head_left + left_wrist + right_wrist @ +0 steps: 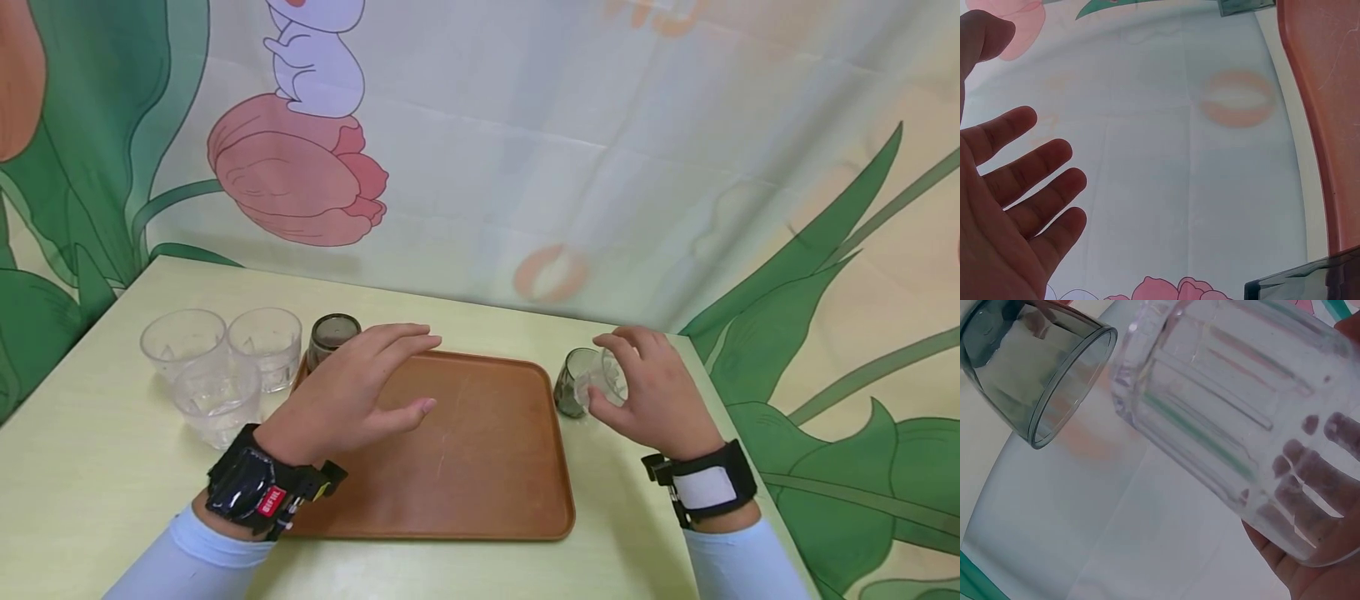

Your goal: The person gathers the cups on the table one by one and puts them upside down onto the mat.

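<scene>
My right hand (656, 392) holds a clear ribbed glass (1210, 406), its fingertips showing through the wall in the right wrist view. Close beside this glass, a smoky grey glass (572, 385) stands upright just off the right side of a brown tray (480, 442). My left hand (356, 392) hovers over the left part of the tray, thumb and fingers spread and nothing in them. Beyond its knuckles, an upside-down smoky glass (333, 332) sits at the tray's back left corner, its lower part hidden by the hand.
Three clear glasses, one of them a front glass (217, 400), stand grouped on the pale table (90, 467) left of the tray. A printed curtain (480, 150) hangs right behind the table and along its right side.
</scene>
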The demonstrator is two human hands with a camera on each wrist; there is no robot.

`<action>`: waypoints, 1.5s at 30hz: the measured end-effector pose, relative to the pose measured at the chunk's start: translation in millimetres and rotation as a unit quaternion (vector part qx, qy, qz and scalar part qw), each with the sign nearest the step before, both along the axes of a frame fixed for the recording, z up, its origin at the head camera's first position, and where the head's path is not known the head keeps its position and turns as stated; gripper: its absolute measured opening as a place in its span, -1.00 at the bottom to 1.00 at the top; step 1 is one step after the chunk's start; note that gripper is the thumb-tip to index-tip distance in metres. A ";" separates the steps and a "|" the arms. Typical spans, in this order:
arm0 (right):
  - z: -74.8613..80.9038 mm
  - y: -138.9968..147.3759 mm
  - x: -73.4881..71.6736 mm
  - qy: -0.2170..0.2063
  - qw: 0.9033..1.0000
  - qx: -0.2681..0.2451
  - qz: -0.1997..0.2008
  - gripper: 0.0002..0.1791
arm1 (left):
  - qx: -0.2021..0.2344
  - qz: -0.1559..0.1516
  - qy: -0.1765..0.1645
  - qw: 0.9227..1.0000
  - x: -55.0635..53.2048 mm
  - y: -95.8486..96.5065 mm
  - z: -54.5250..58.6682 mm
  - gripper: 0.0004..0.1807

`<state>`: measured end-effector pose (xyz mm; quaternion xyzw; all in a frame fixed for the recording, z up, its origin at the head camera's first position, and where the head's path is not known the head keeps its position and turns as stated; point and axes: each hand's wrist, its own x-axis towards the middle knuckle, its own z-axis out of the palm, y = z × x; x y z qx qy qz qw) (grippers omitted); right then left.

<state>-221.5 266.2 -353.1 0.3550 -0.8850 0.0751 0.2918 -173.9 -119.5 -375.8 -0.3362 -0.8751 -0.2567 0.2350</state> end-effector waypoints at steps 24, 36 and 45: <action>2.5 -18.5 -0.6 -0.007 1.000 -0.004 0.017 -0.44 | -0.002 -0.002 0.002 1.000 -1.9 0.1 -1.2 -0.31; 2.3 -28.3 0.8 -0.005 1.000 0.000 0.029 -0.48 | -0.003 0.000 -0.005 1.000 -1.5 0.1 -2.7 -0.31; 2.7 -35.9 0.5 -0.005 0.999 -0.003 0.041 -0.46 | -0.001 -0.002 -0.006 1.000 -1.4 0.5 -2.1 -0.32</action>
